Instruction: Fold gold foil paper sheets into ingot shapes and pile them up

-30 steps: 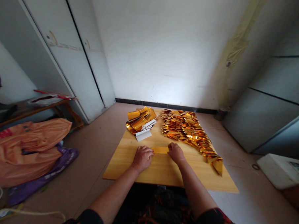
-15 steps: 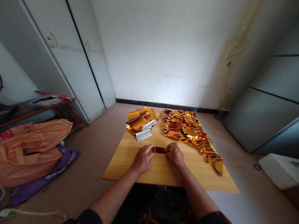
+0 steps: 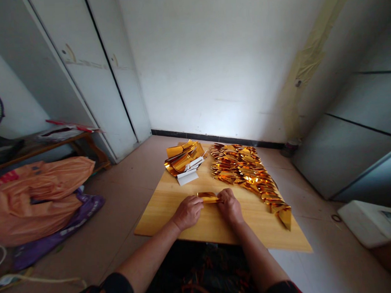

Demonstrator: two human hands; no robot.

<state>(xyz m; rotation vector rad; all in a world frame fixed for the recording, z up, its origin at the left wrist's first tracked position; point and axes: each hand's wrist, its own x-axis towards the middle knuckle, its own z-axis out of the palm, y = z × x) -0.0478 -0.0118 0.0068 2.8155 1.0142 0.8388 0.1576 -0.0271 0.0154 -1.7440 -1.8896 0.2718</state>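
Between my two hands is a small sheet of shiny gold foil paper (image 3: pixel 209 200), partly folded over along its length. My left hand (image 3: pixel 188 212) is closed on its left end, fingers pinched together. At the right end, my right hand (image 3: pixel 229 205) pinches the foil the same way. Both hands rest low over the wooden board (image 3: pixel 173 225). Beyond my left hand lies a loose pile of flat gold foil sheets (image 3: pixel 184 155), some showing a white back (image 3: pixel 187 177). Right of it, rows of folded gold foil pieces (image 3: pixel 240 166) overlap in a long heap.
An orange cloth-like bundle (image 3: pixel 38 192) and a purple bag (image 3: pixel 66 223) lie on the floor at left, near a wooden bench (image 3: pixel 98 155). A white foam box (image 3: pixel 370 223) stands on the right. Behind the board is a white wall (image 3: pixel 211 68).
The gold foil between my hands has turned from a dark curled strip to a brighter, flatter folded one. My hands have shifted only slightly.
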